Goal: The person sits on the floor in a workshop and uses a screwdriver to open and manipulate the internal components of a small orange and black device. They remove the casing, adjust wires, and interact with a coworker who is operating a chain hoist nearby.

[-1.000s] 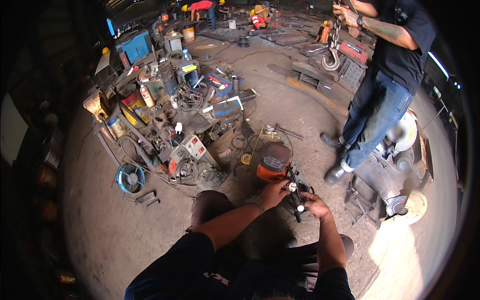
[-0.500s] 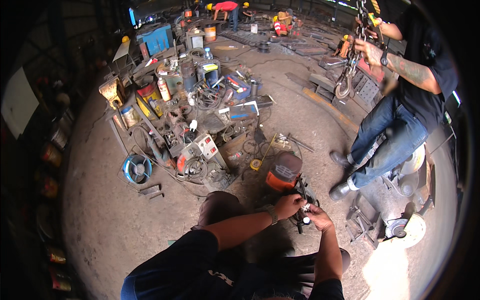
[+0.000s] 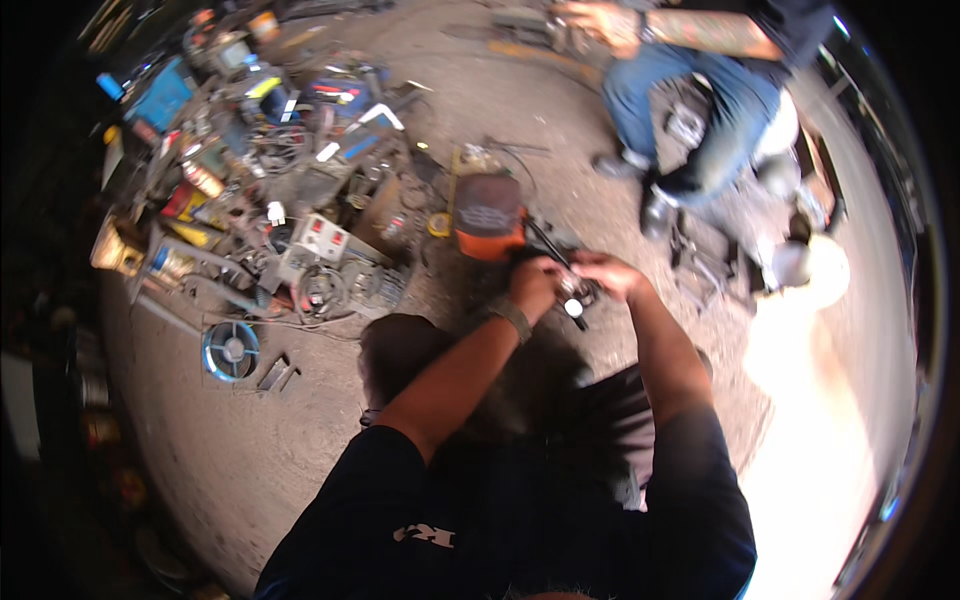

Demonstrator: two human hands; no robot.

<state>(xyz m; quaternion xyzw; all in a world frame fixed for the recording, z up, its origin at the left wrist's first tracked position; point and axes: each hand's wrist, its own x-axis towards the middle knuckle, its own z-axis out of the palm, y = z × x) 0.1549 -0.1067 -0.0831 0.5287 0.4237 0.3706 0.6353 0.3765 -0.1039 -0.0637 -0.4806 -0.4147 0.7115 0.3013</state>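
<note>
Fingers of the left hand [image 3: 538,285], with a brown wrist strap [image 3: 511,318] behind it, bend in against a black, elongated object [image 3: 548,242] with a bright white, round end [image 3: 573,309]. The right hand [image 3: 610,273] meets it from the opposite side, probably so that each steadies it for the other. Blur hides whether either hand is clamped or merely resting there, so I cannot tell. The object slants between the hands, ahead of the dark-clothed knees [image 3: 395,350], likely for easy reach. Just beyond the left hand, a rounded, dark-grey and orange cap-like item [image 3: 487,215] sits on the dusty, grey-brown floor [image 3: 300,440], a yellow tape measure [image 3: 439,224] beside it, perhaps kept close for convenience
</note>
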